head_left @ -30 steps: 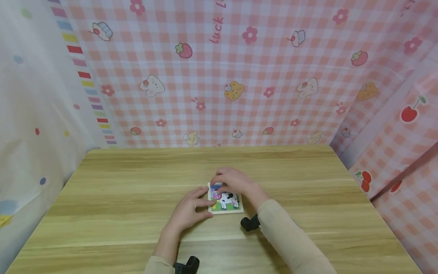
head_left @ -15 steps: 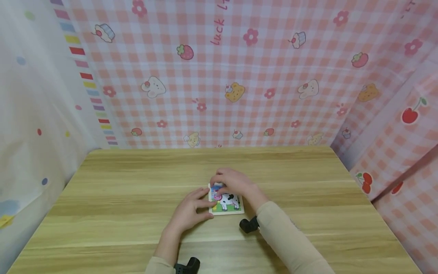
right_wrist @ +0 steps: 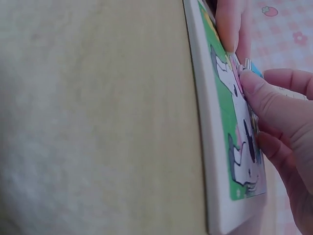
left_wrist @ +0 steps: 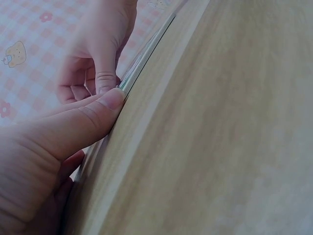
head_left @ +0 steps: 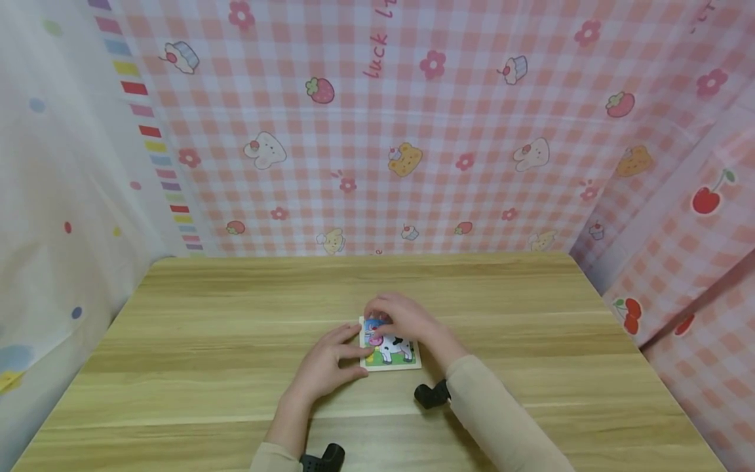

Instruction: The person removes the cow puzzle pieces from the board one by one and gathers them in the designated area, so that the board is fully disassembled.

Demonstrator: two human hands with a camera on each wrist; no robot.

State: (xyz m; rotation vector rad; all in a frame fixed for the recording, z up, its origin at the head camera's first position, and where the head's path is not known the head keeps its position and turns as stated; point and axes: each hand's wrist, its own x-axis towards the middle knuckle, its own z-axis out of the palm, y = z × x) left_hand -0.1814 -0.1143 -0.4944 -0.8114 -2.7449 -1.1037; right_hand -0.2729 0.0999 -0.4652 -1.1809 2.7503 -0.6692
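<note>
A small cow jigsaw puzzle (head_left: 396,351) in a white frame lies flat on the wooden table. My left hand (head_left: 326,364) braces its left side: the thumb touches the near left corner, one finger reaches onto the picture, and others lie along the left edge. At the far left part of the picture, over the cow's head, my right hand (head_left: 408,320) pinches a puzzle piece (right_wrist: 253,67) between thumb and fingers. In the right wrist view this piece stands up tilted from the board, its blue part showing. The right fingers hide most of the far edge.
The wooden table (head_left: 224,380) extends around the puzzle on all sides. A pink checked cloth (head_left: 377,131) hangs behind its far edge, with more cloth at left and right. Black wrist mounts (head_left: 432,394) stick out from both forearms.
My right hand has shifted slightly, its fingers tilting so that more of the blue at the picture's far left shows. The left hand stays on the frame.
</note>
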